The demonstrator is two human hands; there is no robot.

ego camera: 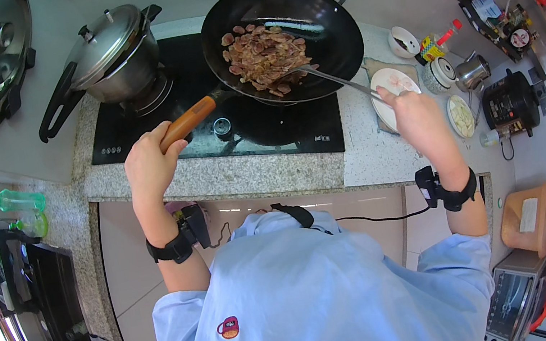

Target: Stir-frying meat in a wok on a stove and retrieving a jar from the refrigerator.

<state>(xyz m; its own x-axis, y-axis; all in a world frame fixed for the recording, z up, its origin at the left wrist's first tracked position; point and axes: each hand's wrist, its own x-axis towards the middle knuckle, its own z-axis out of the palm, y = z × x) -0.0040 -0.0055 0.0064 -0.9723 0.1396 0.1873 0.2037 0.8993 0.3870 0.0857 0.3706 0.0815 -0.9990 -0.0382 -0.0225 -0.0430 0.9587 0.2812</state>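
My left hand (pixel 152 156) grips the wooden handle (pixel 190 121) of a black wok (pixel 332 39), which sits tilted on the right side of the cooktop (pixel 267 136). Sliced meat (pixel 264 59), browned and glossy, is heaped in the wok's left and lower part. In my right hand (pixel 408 111) is the long metal handle of a spatula (pixel 342 80). Its blade end reaches into the near edge of the meat and is partly covered by it. Below that hand lies a white plate (pixel 385 115), partly hidden by my fingers, with pale residue on it.
A lidded pressure cooker (pixel 121 71) stands on the left burner, its black handle pointing toward me. At right are a dish of pale slices (pixel 460 115), a lidded jar (pixel 439 75), a red-capped bottle (pixel 432 46), a small bowl (pixel 402 42) and a black electric cooker (pixel 510 104).
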